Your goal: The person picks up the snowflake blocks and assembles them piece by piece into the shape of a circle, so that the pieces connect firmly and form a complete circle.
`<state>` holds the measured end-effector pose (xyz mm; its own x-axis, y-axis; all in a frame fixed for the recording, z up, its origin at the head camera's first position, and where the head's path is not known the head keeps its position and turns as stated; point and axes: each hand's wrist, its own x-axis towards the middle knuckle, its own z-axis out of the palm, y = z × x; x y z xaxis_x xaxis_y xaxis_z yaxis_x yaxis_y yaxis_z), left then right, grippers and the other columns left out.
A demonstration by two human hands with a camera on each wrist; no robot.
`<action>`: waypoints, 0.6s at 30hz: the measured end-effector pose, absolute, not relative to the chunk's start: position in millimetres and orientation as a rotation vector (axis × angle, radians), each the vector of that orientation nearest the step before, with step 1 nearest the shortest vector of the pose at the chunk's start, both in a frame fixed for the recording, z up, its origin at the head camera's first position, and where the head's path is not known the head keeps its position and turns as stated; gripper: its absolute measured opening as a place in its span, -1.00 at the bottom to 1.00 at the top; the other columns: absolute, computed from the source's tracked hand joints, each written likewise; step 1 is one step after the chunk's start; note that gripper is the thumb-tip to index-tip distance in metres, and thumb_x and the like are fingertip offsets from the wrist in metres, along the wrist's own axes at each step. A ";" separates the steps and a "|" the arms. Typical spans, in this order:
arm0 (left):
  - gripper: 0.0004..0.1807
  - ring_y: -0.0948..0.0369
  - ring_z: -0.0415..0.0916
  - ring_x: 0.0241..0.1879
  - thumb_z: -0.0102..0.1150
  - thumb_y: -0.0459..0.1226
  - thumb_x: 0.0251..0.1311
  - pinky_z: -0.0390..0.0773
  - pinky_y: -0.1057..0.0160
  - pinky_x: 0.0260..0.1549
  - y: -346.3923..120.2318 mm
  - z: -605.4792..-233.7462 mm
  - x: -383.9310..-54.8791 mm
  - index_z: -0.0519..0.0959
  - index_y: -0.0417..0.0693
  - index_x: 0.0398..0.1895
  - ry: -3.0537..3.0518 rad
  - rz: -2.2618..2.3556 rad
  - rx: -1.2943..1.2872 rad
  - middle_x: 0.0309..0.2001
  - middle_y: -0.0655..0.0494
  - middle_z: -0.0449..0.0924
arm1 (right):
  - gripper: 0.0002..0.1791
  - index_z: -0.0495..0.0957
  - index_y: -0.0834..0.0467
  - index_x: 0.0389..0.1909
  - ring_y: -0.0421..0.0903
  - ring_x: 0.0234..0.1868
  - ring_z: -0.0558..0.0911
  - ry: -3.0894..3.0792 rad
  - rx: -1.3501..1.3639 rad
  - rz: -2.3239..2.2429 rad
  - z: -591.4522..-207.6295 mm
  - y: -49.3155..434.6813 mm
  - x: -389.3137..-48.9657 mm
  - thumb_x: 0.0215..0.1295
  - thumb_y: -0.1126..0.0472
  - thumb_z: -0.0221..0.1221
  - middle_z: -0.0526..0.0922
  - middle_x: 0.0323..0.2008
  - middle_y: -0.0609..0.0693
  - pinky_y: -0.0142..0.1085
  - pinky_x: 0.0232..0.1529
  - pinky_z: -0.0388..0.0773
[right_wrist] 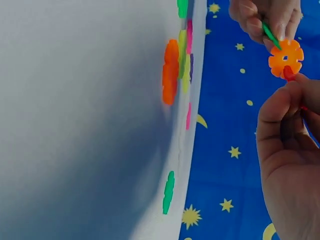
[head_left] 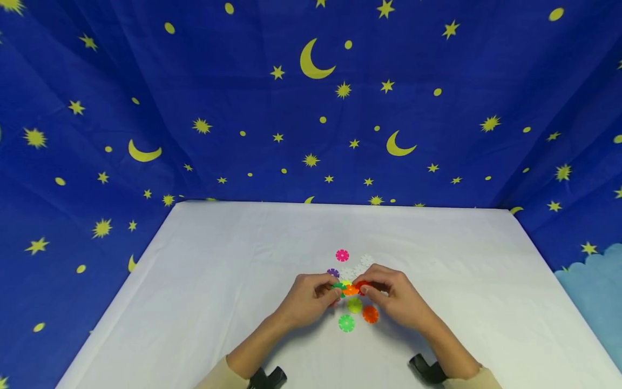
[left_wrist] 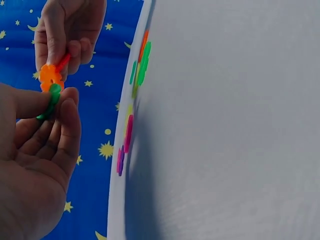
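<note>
Above the white table, my left hand (head_left: 311, 298) pinches a green notched plastic disc (left_wrist: 53, 100) between thumb and fingers. Opposite it, my right hand (head_left: 400, 300) pinches a red disc (right_wrist: 288, 73) by thumb and fingertips. An orange disc (right_wrist: 295, 52) bridges the two, with the green one at one edge and the red one at the other, both set at an angle to it. Fingers cover part of the green and red discs. Just below the hands lie a yellow-green disc (head_left: 354, 305), an orange-red disc (head_left: 370, 314) and a light green disc (head_left: 346, 323).
Beyond the hands, a pink disc (head_left: 342, 255), a purple disc (head_left: 332, 273) and several white discs (head_left: 366, 261) lie on the white table (head_left: 233, 243). A blue cloth (head_left: 262, 108) with yellow stars and moons hangs behind it. Black devices (head_left: 427, 370) sit at both wrists.
</note>
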<state>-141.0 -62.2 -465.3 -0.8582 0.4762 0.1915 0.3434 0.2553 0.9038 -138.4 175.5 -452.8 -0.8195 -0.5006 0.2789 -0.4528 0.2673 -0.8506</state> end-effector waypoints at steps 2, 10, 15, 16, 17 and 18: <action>-0.95 0.27 0.56 -0.56 0.22 -0.37 0.23 0.60 0.31 -0.49 -62.0 -465.2 -140.3 0.66 -0.09 -0.32 2.390 1.704 0.787 -0.52 0.04 0.64 | -0.83 0.66 0.02 -0.14 -0.11 -0.29 0.61 2.483 -0.948 -1.633 -454.3 174.6 -137.9 0.36 0.28 0.16 0.61 -0.26 -0.15 -0.30 -0.20 0.61; -0.92 0.24 0.57 -0.60 0.23 -0.41 0.22 0.61 0.31 -0.53 -61.2 -466.3 -138.1 0.69 -0.12 -0.32 2.362 1.773 0.774 -0.57 0.07 0.63 | -0.79 0.67 0.15 -0.16 -0.08 -0.33 0.61 2.524 -0.967 -1.643 -444.5 167.8 -132.6 0.29 0.44 0.16 0.62 -0.28 -0.06 -0.30 -0.24 0.61; -0.93 0.20 0.59 -0.57 0.22 -0.35 0.25 0.61 0.29 -0.51 -61.7 -463.1 -139.0 0.69 -0.10 -0.29 2.365 1.751 0.715 -0.54 0.11 0.64 | -0.79 0.66 0.23 -0.14 -0.05 -0.42 0.55 2.504 -0.898 -1.635 -422.9 164.5 -125.7 0.28 0.47 0.15 0.59 -0.33 0.01 -0.34 -0.38 0.56; -0.94 0.19 0.59 -0.56 0.22 -0.33 0.26 0.60 0.30 -0.51 -61.8 -462.6 -139.5 0.68 -0.08 -0.30 2.370 1.735 0.708 -0.54 0.14 0.64 | -0.79 0.66 0.24 -0.13 -0.06 -0.43 0.54 2.497 -0.889 -1.631 -420.4 164.5 -125.1 0.29 0.47 0.15 0.59 -0.34 0.01 -0.34 -0.40 0.55; -0.94 0.17 0.59 -0.55 0.21 -0.31 0.27 0.60 0.30 -0.50 -62.0 -461.7 -139.7 0.67 -0.05 -0.30 2.370 1.724 0.696 -0.54 0.15 0.63 | -0.79 0.66 0.23 -0.12 -0.06 -0.44 0.54 2.494 -0.878 -1.624 -419.6 164.7 -125.1 0.29 0.46 0.14 0.58 -0.35 0.02 -0.34 -0.41 0.54; -0.95 0.15 0.60 -0.54 0.21 -0.30 0.28 0.60 0.30 -0.49 -62.2 -461.5 -139.9 0.65 -0.04 -0.30 2.363 1.726 0.682 -0.53 0.16 0.63 | -0.78 0.66 0.23 -0.12 -0.06 -0.44 0.54 2.494 -0.862 -1.614 -419.3 164.7 -125.4 0.30 0.46 0.14 0.58 -0.35 0.02 -0.34 -0.40 0.55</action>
<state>-139.9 -62.2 -461.5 -0.8881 0.4336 0.1521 0.2769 0.2409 0.9302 -125.4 164.7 -419.3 -0.8435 -0.4744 0.2520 -0.4242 0.3003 -0.8543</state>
